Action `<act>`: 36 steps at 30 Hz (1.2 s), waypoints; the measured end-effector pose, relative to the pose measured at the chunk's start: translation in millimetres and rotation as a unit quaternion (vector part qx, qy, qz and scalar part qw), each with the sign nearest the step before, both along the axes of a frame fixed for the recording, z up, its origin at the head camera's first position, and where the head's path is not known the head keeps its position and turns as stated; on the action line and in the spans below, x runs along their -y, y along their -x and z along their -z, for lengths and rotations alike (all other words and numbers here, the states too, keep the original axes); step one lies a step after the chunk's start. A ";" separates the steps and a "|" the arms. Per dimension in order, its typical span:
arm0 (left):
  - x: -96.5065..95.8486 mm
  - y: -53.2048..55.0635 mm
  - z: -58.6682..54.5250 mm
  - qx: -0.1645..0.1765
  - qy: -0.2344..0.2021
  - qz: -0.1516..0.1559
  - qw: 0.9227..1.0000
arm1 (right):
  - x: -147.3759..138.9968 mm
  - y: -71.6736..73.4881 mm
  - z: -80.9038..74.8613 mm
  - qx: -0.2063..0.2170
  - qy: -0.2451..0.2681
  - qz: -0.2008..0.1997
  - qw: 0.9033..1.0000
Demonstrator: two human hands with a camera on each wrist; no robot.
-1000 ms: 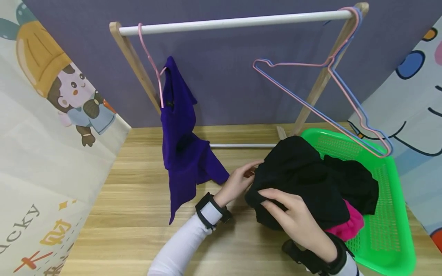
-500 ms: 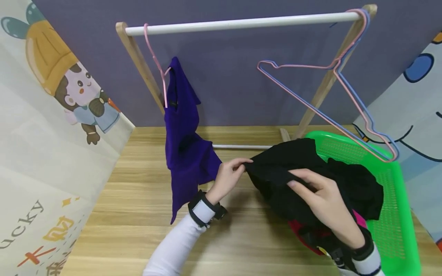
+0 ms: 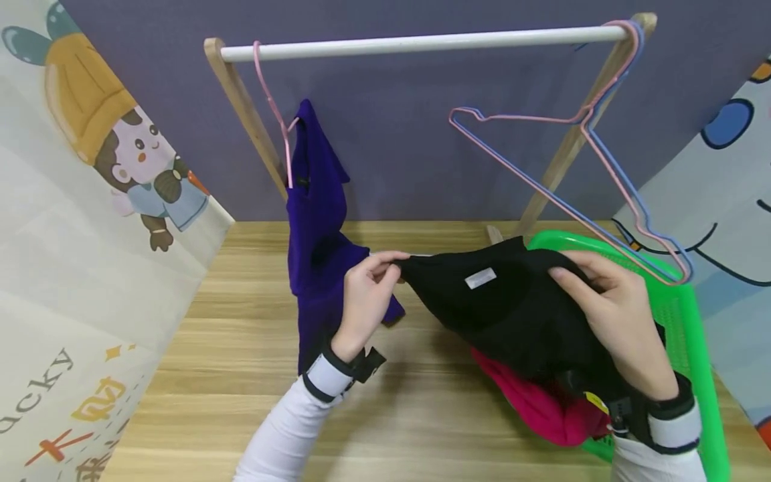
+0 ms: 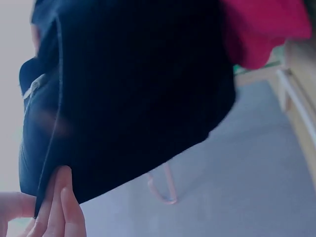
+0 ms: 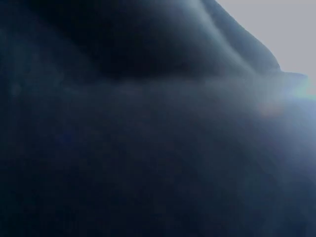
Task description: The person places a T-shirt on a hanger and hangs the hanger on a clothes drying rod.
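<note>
Stretched between both hands is a black garment (image 3: 494,314) with a small white label (image 3: 480,278) inside its upper edge; its exact kind is unclear. My left hand (image 3: 366,298) pinches the left corner, thumb against fingers, which the left wrist view also shows. The right hand (image 3: 626,321) grips the upper edge farther right. Below the black cloth hangs magenta fabric (image 3: 536,408), partly covered; whether it is joined to the black cloth I cannot tell. Dark cloth (image 5: 148,158) fills most of the right wrist view, hiding the fingers there.
A white rail (image 3: 421,44) on wooden posts spans the back. A purple garment (image 3: 319,261) hangs at its left on a pink hanger (image 3: 269,100). Pink and blue hangers (image 3: 518,171) hang at the right, above a green basket (image 3: 705,375) partly hidden by the right arm.
The black garment has been lifted and spread from a bunched heap, and its label has come into view. My hands have moved apart, left hand leftward and up, right hand rightward. More magenta fabric shows.
</note>
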State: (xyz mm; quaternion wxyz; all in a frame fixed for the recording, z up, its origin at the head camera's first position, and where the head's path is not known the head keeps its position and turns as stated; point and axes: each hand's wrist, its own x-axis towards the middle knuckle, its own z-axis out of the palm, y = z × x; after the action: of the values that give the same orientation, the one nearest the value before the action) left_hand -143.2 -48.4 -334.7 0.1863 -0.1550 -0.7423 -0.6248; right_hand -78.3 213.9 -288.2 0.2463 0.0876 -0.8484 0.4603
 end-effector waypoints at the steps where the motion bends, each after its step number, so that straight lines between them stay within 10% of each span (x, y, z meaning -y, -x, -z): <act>1: 1.2 -0.4 -4.8 -0.009 -0.005 0.000 1.000 | -0.6 2.1 -0.5 -0.007 -0.002 0.002 1.000; 11: 17.8 -1.3 -38.0 -0.051 -0.014 -0.031 0.998 | -10.3 27.0 -23.8 -0.027 -0.114 -0.013 0.993; 25: 30.9 4.2 -89.3 -0.137 0.005 -0.029 0.990 | -26.3 67.7 -106.5 -0.015 -0.356 -0.030 0.934; 36: 32.3 17.4 -138.3 -0.217 -0.043 -0.016 0.975 | -35.3 114.8 -150.1 0.009 -0.306 -0.026 0.952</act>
State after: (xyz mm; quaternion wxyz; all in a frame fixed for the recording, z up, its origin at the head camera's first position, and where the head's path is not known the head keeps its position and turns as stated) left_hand -160.6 -80.7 -196.4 0.3593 -0.2668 -0.6591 -0.6044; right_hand -193.1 249.2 -138.0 0.1879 0.1766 -0.9483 0.1852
